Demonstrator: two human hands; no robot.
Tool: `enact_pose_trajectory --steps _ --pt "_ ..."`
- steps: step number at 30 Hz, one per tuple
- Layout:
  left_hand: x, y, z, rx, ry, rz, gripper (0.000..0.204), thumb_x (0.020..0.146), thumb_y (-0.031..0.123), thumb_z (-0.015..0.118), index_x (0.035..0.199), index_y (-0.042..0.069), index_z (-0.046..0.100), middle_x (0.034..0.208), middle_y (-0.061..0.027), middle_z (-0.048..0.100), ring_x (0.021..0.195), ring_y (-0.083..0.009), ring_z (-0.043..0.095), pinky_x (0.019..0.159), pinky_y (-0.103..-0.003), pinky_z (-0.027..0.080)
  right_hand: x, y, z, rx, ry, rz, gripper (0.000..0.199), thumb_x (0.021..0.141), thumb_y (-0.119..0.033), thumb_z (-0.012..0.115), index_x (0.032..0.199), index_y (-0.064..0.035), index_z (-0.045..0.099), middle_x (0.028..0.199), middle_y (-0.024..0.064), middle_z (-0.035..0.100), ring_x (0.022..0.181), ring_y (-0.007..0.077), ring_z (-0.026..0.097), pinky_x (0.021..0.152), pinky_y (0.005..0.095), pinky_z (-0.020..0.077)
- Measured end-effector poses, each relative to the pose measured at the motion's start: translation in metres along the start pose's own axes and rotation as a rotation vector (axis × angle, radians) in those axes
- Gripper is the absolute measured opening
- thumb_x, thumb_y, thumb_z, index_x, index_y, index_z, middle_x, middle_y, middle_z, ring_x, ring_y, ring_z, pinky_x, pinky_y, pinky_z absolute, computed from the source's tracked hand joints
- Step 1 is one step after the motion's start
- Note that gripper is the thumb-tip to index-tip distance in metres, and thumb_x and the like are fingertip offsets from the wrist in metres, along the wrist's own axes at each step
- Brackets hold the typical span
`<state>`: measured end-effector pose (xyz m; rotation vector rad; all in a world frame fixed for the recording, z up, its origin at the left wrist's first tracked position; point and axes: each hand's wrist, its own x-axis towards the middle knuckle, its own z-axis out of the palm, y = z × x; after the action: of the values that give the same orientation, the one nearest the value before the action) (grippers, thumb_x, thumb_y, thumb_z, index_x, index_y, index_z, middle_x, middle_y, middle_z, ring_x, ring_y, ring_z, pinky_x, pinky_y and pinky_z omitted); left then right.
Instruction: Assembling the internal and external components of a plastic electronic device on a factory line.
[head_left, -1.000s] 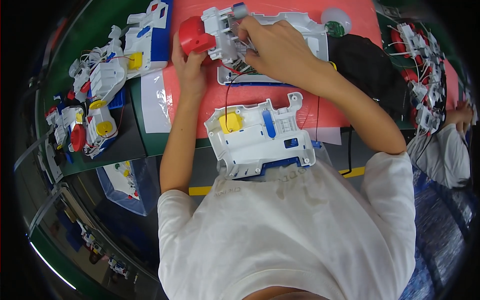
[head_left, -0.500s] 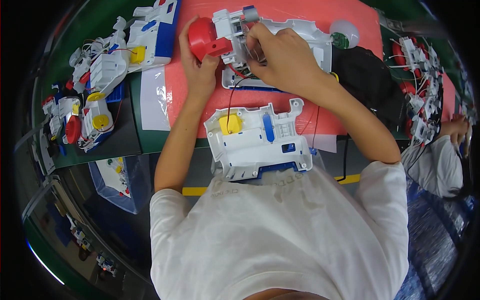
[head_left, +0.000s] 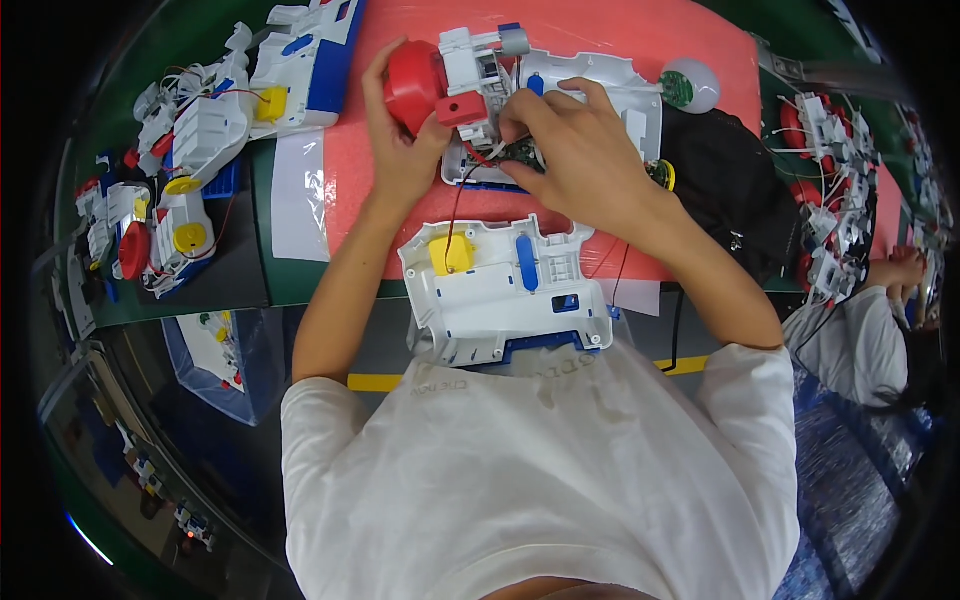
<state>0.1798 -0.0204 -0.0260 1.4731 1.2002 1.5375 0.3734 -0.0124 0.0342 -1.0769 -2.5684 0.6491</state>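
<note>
My left hand [head_left: 408, 160] is closed around a red rounded plastic part [head_left: 412, 88], fingers behind and thumb in front. Joined to that part is a white plastic mechanism [head_left: 468, 65] with a grey cylinder at its top. My right hand [head_left: 590, 150] reaches in from the right with thumb and bent index finger apart, close to the wires and a green circuit board [head_left: 524, 152]. Its other fingertips are partly hidden. Beneath lies an open white housing half [head_left: 640, 90]. A second white shell [head_left: 490, 290], holding a yellow part [head_left: 450, 254] and a blue strip, sits nearer me, wired to the assembly.
A pink mat [head_left: 350, 190] covers the green table. Several part-built assemblies [head_left: 200, 140] crowd the left side, others [head_left: 835, 150] the right. A black cloth-like item [head_left: 735, 180] and a clear dome with a circuit board [head_left: 692, 86] lie right. Another person's sleeve [head_left: 850, 340] shows far right.
My right hand has shifted down from the white mechanism's upper side toward the board and wires. The red part and mechanism have moved slightly right and down in my left hand.
</note>
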Motion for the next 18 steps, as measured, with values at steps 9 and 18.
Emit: enact_pose_trajectory --steps 9,18 --pt "0.001 0.000 -0.001 -0.040 -0.006 -0.037 0.072 0.071 0.022 0.063 0.134 0.005 0.032 0.120 -0.0128 0.046 0.105 -0.0202 0.052 0.087 -0.031 0.046 -0.005 0.009 -0.005 -0.182 -0.009 -0.273 0.032 0.074 -0.016 0.069 0.106 -0.0161 0.064 0.084 0.0067 0.057 0.089 0.0232 0.057 0.094 0.0411 0.0350" --pt "0.002 -0.003 -0.002 -0.036 -0.030 -0.030 0.072 0.073 0.027 0.066 0.133 0.005 0.033 0.119 -0.0127 0.046 0.103 -0.0198 0.053 0.085 -0.030 0.047 -0.007 -0.004 -0.001 -0.474 -0.068 -0.248 0.028 0.074 -0.010 0.060 0.102 -0.0059 0.061 0.089 0.0097 0.060 0.092 0.0251 0.059 0.096 0.0444 0.0384"
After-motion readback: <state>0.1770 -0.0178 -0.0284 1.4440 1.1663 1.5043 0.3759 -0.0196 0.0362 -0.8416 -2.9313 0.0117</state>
